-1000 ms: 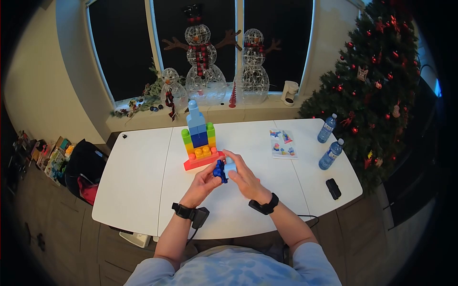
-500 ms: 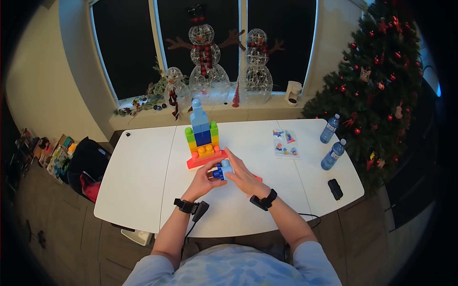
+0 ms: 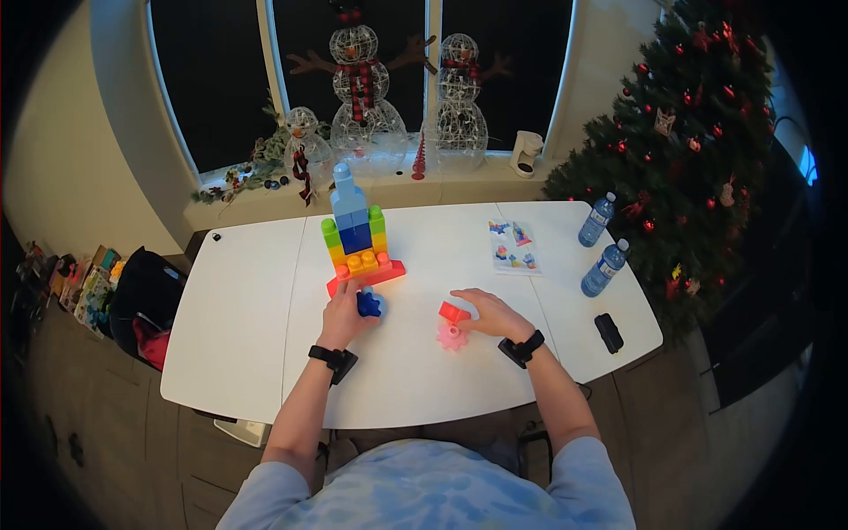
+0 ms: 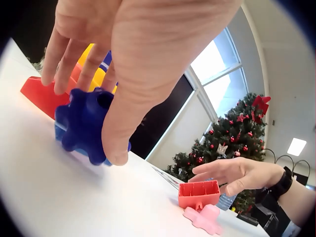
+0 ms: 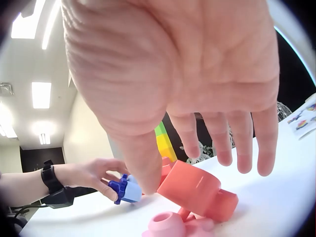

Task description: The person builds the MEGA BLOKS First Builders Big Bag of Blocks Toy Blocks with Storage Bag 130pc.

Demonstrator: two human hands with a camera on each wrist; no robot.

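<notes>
My left hand [image 3: 341, 318] holds a toy piece by its dark blue gear [image 4: 84, 123], thumb on the near side and fingers beyond. A light blue block [image 5: 132, 191] is joined to that gear, low over the table. To the right, my right hand [image 3: 495, 315] is beside a red block [image 5: 192, 186], its fingers stretched out and its thumb right at the block's edge. Attached to the red block is a pink gear [image 3: 451, 336]. Behind the left hand stands a tower of building blocks [image 3: 356, 237] on a red base [image 3: 387, 273].
A picture sheet [image 3: 515, 248] lies at the back right of the white table [image 3: 230, 327]. Two water bottles [image 3: 597, 221] and a black case [image 3: 609, 333] are near the right edge. A decorated tree [image 3: 671, 159] stands beyond; wire snowmen [image 3: 360, 84] line the window sill.
Both hands were together around the blue pieces; now they are apart. The left has moved left with the blue piece, and the right has moved right to the red block.
</notes>
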